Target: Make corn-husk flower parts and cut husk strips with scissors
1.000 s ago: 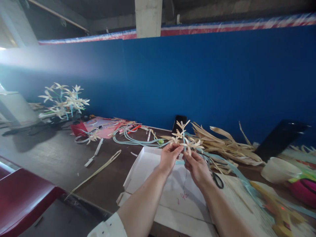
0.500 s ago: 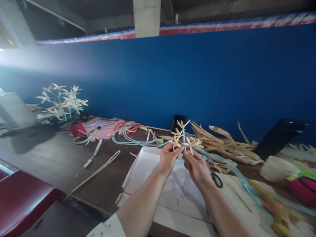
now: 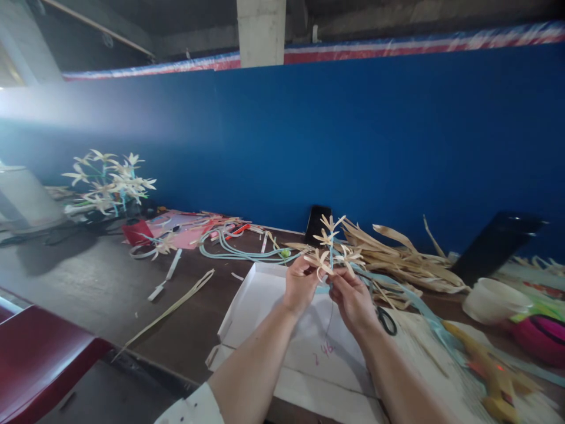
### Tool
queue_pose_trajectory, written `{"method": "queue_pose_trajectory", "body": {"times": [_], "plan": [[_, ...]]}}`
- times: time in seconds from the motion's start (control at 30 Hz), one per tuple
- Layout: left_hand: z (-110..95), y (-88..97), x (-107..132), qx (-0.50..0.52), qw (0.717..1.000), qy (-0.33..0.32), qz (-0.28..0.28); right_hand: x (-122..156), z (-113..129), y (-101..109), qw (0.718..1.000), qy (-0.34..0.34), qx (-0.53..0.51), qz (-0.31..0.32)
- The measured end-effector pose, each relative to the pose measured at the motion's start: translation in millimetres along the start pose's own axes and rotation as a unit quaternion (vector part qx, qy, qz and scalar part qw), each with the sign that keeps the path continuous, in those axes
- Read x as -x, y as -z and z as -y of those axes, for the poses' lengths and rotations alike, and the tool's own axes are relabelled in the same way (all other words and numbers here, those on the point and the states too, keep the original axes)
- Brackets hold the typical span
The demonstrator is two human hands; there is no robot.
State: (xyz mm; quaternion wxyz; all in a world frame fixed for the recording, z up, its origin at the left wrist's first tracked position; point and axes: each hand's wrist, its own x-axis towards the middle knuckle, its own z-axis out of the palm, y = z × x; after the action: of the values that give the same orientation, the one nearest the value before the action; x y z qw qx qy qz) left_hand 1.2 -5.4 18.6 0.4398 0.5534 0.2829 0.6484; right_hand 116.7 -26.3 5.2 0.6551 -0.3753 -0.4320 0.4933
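Note:
Both my hands meet above a white cardboard tray (image 3: 265,294) on the dark table. My left hand (image 3: 301,282) is closed in a pinch on a small straw flower sprig (image 3: 332,250) with several pale star-shaped blossoms on a thin blue-green stem. My right hand (image 3: 353,297) is closed too, pinching the stem just below the blossoms. A thin wire tail hangs down from my fingers. Black-handled scissors (image 3: 388,321) lie just right of my right hand.
A heap of dried straw leaves (image 3: 406,259) lies behind my hands. Coiled pale-green tubing (image 3: 233,247), a black phone (image 3: 318,224), a finished flower bouquet (image 3: 110,182) at far left, a white bowl (image 3: 494,300) and a yellow glue gun (image 3: 489,365) at right.
The sprig has turned slightly in my fingers and shifted a little right. My hands stay in nearly the same place.

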Motion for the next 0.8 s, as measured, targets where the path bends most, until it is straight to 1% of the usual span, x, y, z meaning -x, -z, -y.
{"method": "queue_pose_trajectory", "body": {"times": [0.13,0.3,0.37,0.47,0.57,0.8], "plan": [[-1.1,-0.1,0.5,0.0,1.0,0.005,0.002,1.1,-0.6,0.2,1.0,0.009,0.023,0.01],[-5.4,-1.7,0.7,-0.028,0.999,0.032,-0.03,4.1,3.4,-5.2,0.999,0.02,0.026,0.018],[-6.6,-2.4,0.6,-0.047,0.998,0.035,-0.034,4.1,3.8,-6.1,0.999,0.034,0.022,0.019],[-6.2,-2.6,0.4,-0.06,0.998,0.017,-0.013,3.1,2.9,-4.8,0.998,0.05,0.028,-0.003],[-3.5,-2.2,0.2,-0.054,0.998,0.01,0.009,1.5,1.6,-1.9,0.998,0.048,0.03,-0.028],[-0.4,-1.1,-0.1,0.003,0.997,0.062,0.037,-1.8,1.1,1.7,0.997,0.04,0.038,-0.049]]}}
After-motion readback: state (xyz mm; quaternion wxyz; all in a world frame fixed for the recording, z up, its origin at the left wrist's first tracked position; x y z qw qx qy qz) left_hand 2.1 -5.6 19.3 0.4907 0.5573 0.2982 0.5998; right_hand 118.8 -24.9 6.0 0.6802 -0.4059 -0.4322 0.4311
